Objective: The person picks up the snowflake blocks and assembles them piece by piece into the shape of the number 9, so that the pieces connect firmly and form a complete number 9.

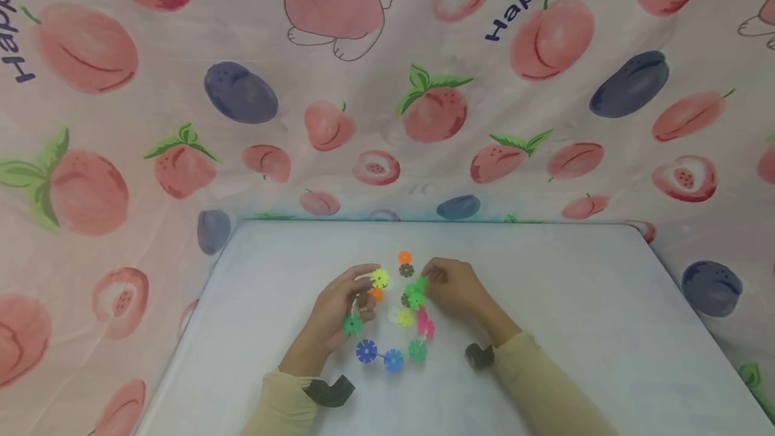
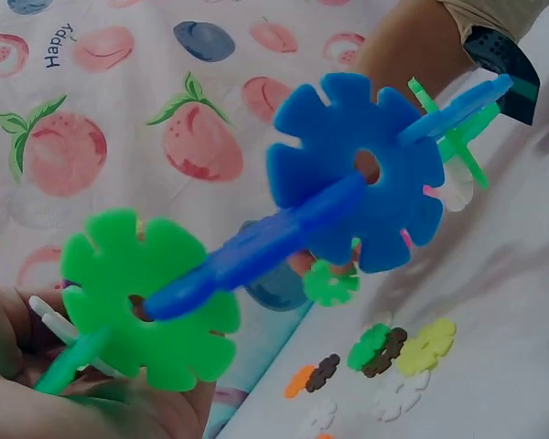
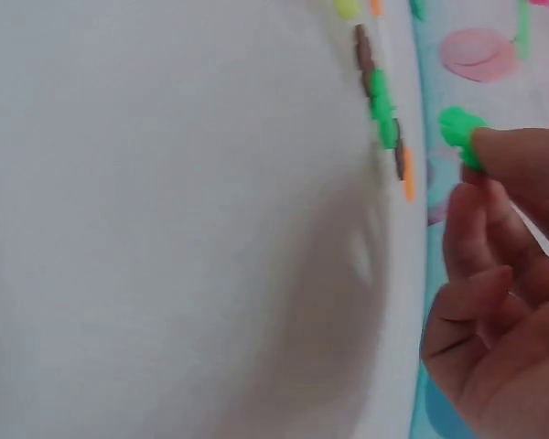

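My left hand (image 1: 339, 305) grips one end of a chain of interlocking snowflake discs, the yellow disc (image 1: 379, 278) at its fingertips. The chain curves toward the wearer through a green disc (image 2: 146, 297), a dark blue disc (image 1: 366, 351) and a lighter blue disc (image 1: 393, 360), then up to a pink disc (image 1: 426, 323). Between thumb and finger, my right hand (image 1: 457, 288) pinches a loose green disc (image 3: 461, 135). It is held above the table, near the discs lying there. Part of the left fingers is hidden by the chain.
Several loose discs lie on the white table (image 1: 545, 369) between the hands, among them an orange disc (image 1: 404, 257), a brown disc (image 1: 406, 270) and a yellow disc (image 2: 427, 347). Behind the table hangs a fruit-print cloth (image 1: 375, 86).
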`<state>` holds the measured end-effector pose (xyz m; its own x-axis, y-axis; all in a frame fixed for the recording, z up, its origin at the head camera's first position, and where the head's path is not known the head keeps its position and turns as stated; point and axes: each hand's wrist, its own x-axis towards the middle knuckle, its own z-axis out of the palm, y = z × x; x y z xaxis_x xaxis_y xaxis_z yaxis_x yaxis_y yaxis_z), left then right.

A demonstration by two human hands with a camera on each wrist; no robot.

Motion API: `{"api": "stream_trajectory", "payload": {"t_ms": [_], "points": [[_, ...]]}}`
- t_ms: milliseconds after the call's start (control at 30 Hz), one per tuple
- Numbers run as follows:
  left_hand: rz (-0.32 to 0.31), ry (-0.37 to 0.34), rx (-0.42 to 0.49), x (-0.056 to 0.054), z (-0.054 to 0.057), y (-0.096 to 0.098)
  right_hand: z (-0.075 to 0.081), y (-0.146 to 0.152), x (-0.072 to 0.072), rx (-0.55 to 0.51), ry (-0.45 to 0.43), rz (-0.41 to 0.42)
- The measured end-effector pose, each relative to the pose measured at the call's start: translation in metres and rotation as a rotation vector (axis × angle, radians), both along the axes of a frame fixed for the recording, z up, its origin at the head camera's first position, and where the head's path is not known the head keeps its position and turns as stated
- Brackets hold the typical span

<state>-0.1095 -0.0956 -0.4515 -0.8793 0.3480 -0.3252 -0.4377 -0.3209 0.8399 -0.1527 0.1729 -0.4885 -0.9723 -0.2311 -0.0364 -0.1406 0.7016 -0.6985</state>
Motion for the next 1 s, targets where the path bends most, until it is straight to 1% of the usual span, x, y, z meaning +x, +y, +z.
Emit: {"api": "stream_trajectory", "payload": {"t_ms": [67, 133, 267, 367, 467, 633, 833, 1000], "points": [[0.002, 0.004, -0.008, 0.0, 0.0, 0.0, 0.004, 0.001, 0.0, -0.051, 0.032, -0.006], [0.001, 0.006, -0.017, 0.0, -0.001, 0.0, 0.011, 0.0, 0.002, -0.094, 0.041, -0.003], [-0.002, 0.012, -0.04, -0.001, -0.002, 0.0, 0.027, -0.006, 0.011, -0.169, 0.026, 0.014], [0.007, 0.021, -0.064, -0.002, -0.002, 0.0, 0.039, -0.013, 0.017, -0.196, 0.019, 0.03], [0.017, 0.04, -0.101, -0.003, -0.003, 0.001, 0.046, -0.018, 0.021, -0.203, 0.029, 0.049], [0.02, 0.063, -0.14, -0.003, -0.002, 0.003, 0.051, -0.024, 0.024, -0.207, 0.057, 0.083], [0.015, 0.072, -0.142, -0.002, 0.0, 0.004, 0.051, -0.027, 0.026, -0.198, 0.115, 0.108], [0.008, 0.079, -0.136, -0.001, 0.001, 0.004, 0.052, -0.028, 0.025, -0.202, 0.133, 0.113]]}}
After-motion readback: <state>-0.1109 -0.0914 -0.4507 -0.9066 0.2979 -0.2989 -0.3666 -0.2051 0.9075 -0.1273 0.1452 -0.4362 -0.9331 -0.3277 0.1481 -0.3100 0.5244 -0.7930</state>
